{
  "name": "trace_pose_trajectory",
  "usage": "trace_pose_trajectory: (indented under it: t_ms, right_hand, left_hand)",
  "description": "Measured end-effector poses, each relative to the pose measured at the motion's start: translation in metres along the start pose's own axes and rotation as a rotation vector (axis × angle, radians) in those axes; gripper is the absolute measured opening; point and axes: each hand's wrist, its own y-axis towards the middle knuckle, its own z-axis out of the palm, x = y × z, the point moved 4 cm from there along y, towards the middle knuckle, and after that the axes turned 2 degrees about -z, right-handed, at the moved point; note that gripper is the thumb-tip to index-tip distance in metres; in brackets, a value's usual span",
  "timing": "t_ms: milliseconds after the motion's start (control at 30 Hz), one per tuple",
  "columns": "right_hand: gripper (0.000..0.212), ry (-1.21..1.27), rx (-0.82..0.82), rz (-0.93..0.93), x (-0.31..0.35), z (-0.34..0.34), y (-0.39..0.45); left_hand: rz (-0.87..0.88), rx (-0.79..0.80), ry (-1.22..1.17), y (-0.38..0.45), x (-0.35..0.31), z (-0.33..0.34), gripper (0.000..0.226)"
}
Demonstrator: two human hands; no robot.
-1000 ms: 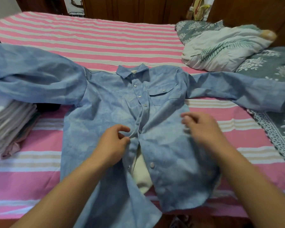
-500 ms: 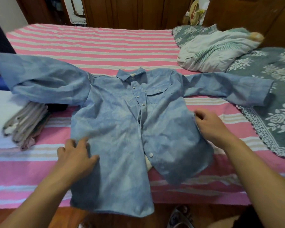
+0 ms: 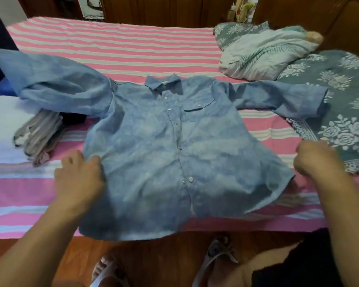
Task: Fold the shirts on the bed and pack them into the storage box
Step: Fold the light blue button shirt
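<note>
A blue button-front shirt (image 3: 174, 146) lies face up, spread across the near part of the bed (image 3: 116, 44), collar toward the far side and hem hanging just over the near edge. Its front is buttoned part of the way; near the hem the two front panels part a little, and blur hides how far. The sleeve on the left runs out over a stack of folded clothes (image 3: 39, 133), hiding the stack's far part; the sleeve on the right reaches onto a grey floral blanket (image 3: 340, 112).

The left hand (image 3: 79, 179) rests on the shirt's left side edge, fingers (image 3: 71, 162) curled down onto the cloth; whether they pinch it or only press cannot be told, as the fingertips are hidden under the hand. The right hand (image 3: 317, 160) sits at the shirt's right side edge, knuckles up and fingers curled under; it is blurred, and whether it grips the cloth cannot be made out.

A crumpled white leaf-print quilt (image 3: 263, 52) lies at the far right, against the blanket. No storage box can be made out. Below the bed edge, sandalled feet (image 3: 218, 253) show on a wooden floor (image 3: 164, 257), partly cut off by the frame.
</note>
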Motion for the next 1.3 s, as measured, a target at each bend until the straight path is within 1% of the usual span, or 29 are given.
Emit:
trace_pose_trajectory:
  t_ms: [33, 67, 100, 133, 167, 200, 233, 267, 300, 333, 367, 433, 467, 567, 600, 633, 700, 767, 800, 900, 967, 1100, 1133, 1200, 1300]
  right_hand:
    - [0.032, 0.119, -0.186, -0.073, 0.015, -0.008, -0.008]
    - [0.028, 0.325, -0.271, -0.173, 0.039, -0.013, -0.026]
    - [0.023, 0.499, -0.249, -0.304, 0.069, -0.011, -0.044]
    - [0.016, 0.637, -0.160, -0.449, 0.103, -0.006, -0.068]
    - [0.011, 0.704, -0.057, -0.579, 0.134, 0.007, -0.088]
    - [0.012, 0.724, 0.013, -0.672, 0.160, 0.022, -0.109]
    - [0.020, 0.695, 0.029, -0.722, 0.178, 0.040, -0.121]
    - [0.029, 0.624, -0.006, -0.765, 0.190, 0.058, -0.127]
    - [0.036, 0.527, -0.088, -0.793, 0.197, 0.072, -0.131]
    - [0.040, 0.449, -0.158, -0.801, 0.200, 0.083, -0.132]
    - [0.039, 0.401, -0.202, -0.803, 0.200, 0.088, -0.131]
    - [0.029, 0.371, -0.238, -0.762, 0.198, 0.085, -0.128]
    - [0.022, 0.405, -0.228, -0.726, 0.196, 0.081, -0.126]
    - [0.006, 0.725, -0.084, -0.529, 0.179, 0.074, -0.111]
    - [0.006, 0.827, -0.080, -0.523, 0.175, 0.073, -0.111]
    - [0.007, 0.885, -0.114, -0.556, 0.175, 0.071, -0.115]
    - [0.012, 0.895, -0.210, -0.685, 0.181, 0.075, -0.130]
    - [0.019, 0.855, -0.255, -0.810, 0.190, 0.085, -0.141]
    - [0.022, 0.826, -0.266, -0.838, 0.193, 0.090, -0.142]
    - [0.026, 0.820, -0.296, -0.797, 0.194, 0.095, -0.138]
    - [0.027, 0.775, -0.327, -0.776, 0.194, 0.094, -0.141]
    - [0.032, 0.460, -0.506, -0.904, 0.198, 0.093, -0.146]
    - [0.036, 0.394, -0.536, -0.911, 0.198, 0.092, -0.148]
    - [0.045, 0.319, -0.565, -0.898, 0.198, 0.092, -0.151]
    - [0.048, 0.256, -0.586, -0.904, 0.199, 0.092, -0.155]
  left_hand:
    - [0.100, -0.055, -0.078, -0.008, -0.019, -0.002, 0.025]
    - [0.183, -0.052, -0.217, -0.018, -0.042, -0.005, 0.024]
    - [0.251, 0.029, -0.356, -0.028, -0.065, -0.001, 0.022]
    - [0.290, 0.142, -0.439, -0.039, -0.086, 0.006, 0.019]
    - [0.314, 0.227, -0.491, -0.049, -0.103, 0.015, 0.017]
    - [0.341, 0.247, -0.513, -0.058, -0.115, 0.026, 0.017]
    - [0.377, 0.203, -0.507, -0.065, -0.122, 0.036, 0.019]
    - [0.409, 0.150, -0.462, -0.070, -0.125, 0.045, 0.021]
    - [0.440, 0.108, -0.405, -0.072, -0.125, 0.053, 0.024]
    - [0.459, 0.083, -0.353, -0.073, -0.124, 0.059, 0.028]
    - [0.478, 0.071, -0.311, -0.073, -0.123, 0.064, 0.031]
    - [0.504, 0.067, -0.271, -0.074, -0.122, 0.067, 0.036]
    - [0.510, 0.082, -0.269, -0.075, -0.121, 0.067, 0.036]
    - [0.504, 0.170, -0.345, -0.071, -0.119, 0.064, 0.037]
    - [0.498, 0.197, -0.374, -0.071, -0.118, 0.062, 0.039]
    - [0.492, 0.220, -0.399, -0.069, -0.118, 0.062, 0.042]
    - [0.486, 0.254, -0.439, -0.067, -0.120, 0.062, 0.045]
    - [0.494, 0.257, -0.461, -0.065, -0.121, 0.063, 0.044]
    - [0.493, 0.254, -0.468, -0.063, -0.121, 0.064, 0.043]
    - [0.486, 0.258, -0.465, -0.060, -0.119, 0.065, 0.041]
    - [0.496, 0.269, -0.461, -0.062, -0.119, 0.065, 0.041]
    - [0.492, 0.307, -0.440, -0.062, -0.114, 0.063, 0.038]
    - [0.483, 0.322, -0.433, -0.062, -0.114, 0.063, 0.037]
    - [0.478, 0.336, -0.421, -0.063, -0.112, 0.062, 0.037]
    - [0.464, 0.353, -0.402, -0.064, -0.111, 0.062, 0.038]
